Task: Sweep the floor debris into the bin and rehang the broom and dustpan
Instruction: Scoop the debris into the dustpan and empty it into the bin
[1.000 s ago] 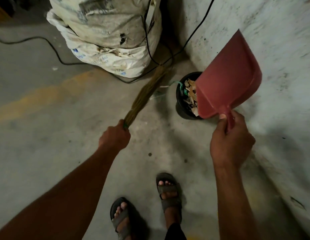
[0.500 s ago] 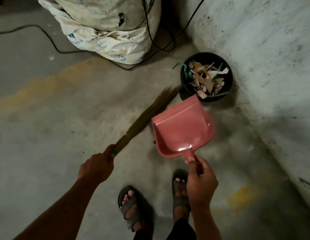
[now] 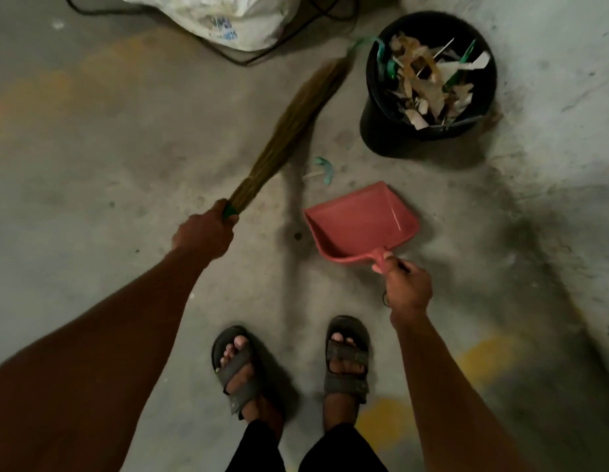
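Note:
My left hand point(image 3: 204, 233) grips the green-bound neck of a straw broom point(image 3: 296, 120), whose bristles stretch up and right toward the bin. My right hand point(image 3: 406, 284) grips the handle of the pink dustpan point(image 3: 361, 223), which lies low over the concrete floor with its mouth facing up-left. A small teal scrap with a pale sliver point(image 3: 325, 168) lies on the floor just beyond the pan's lip. The black round bin point(image 3: 374, 127) stands at the upper right, filled with paper and plastic scraps.
A white sack point(image 3: 235, 22) and a black cable point(image 3: 248, 59) lie at the top. A grey wall point(image 3: 551, 97) runs along the right side behind the bin. My two sandalled feet point(image 3: 289, 362) stand at the bottom centre. Yellow paint marks point(image 3: 483, 356) stain the floor.
The dustpan came away from above the bin and dropped to the floor in front of me. The broom swung with my left hand, and the view tilted downward.

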`<control>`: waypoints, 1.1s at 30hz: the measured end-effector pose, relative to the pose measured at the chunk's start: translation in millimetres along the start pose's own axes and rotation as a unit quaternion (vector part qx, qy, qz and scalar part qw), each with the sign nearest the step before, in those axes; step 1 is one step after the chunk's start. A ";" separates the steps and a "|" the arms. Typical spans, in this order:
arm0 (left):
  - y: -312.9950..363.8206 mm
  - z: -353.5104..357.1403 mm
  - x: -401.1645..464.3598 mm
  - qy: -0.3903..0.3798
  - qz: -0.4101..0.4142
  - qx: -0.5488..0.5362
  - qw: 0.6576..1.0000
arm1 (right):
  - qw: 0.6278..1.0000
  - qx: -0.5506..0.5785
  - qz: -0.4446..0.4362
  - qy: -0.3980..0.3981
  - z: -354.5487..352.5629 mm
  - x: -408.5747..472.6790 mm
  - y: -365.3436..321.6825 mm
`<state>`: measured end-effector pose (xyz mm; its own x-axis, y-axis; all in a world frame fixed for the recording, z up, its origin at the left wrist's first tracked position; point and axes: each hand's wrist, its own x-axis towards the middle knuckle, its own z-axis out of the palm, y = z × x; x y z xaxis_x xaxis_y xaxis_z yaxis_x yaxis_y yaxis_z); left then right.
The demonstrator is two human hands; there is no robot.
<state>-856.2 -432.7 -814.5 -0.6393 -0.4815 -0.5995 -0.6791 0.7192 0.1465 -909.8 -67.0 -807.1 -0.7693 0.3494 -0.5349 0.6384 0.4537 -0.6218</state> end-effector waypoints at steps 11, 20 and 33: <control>-43.7 98.5 17.6 0.009 0.066 -0.091 0.994 | 0.995 -0.081 -0.024 -0.057 13.4 94.3 37.3; -76.0 124.6 -3.1 -0.005 0.148 -0.122 0.981 | 0.990 -0.105 -0.034 -0.092 13.7 112.0 52.2; -37.6 81.8 -57.5 0.068 -0.020 -0.232 0.970 | 0.986 -0.009 -0.112 -0.119 -16.9 28.4 33.0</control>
<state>-764.4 -391.0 -850.0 -0.6293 -0.5888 -0.5074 -0.7736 0.4113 0.4821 -911.0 -28.3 -833.1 -0.8622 0.0366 -0.5052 0.4500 0.5133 -0.7308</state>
